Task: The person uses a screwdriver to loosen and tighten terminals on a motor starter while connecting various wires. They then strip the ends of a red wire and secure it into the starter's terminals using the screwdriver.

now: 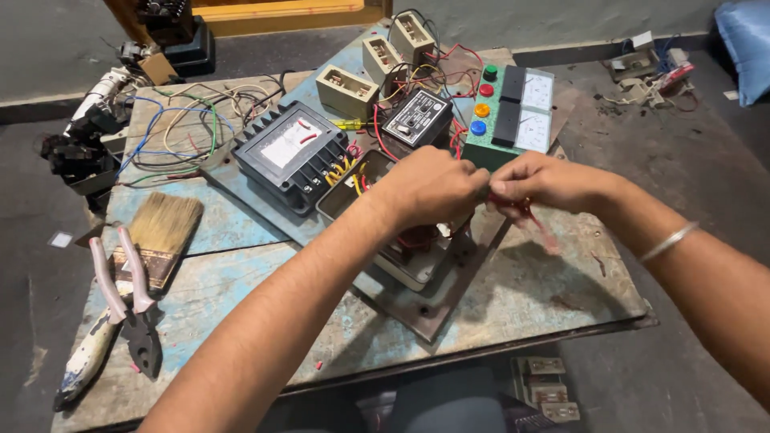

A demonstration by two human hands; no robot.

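I saw both hands, left [433, 186] and right [545, 180], pinching a red wire [536, 218] above the open box [401, 240]; wiring looked unfinished.

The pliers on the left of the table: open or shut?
Partly open. The pliers lie flat by the brush, pink handles spread apart; the dark jaws look slightly parted. Neither hand touches them.

Two hands at work: left hand [429, 186], right hand [545, 180]. Three beige fuse carriers [347, 91]. Four coloured push buttons [482, 100]. Two white panel meters [536, 108]. One black-cased meter [290, 152]. One paintbrush [160, 232]. One pair of pink-handled pliers [132, 309].
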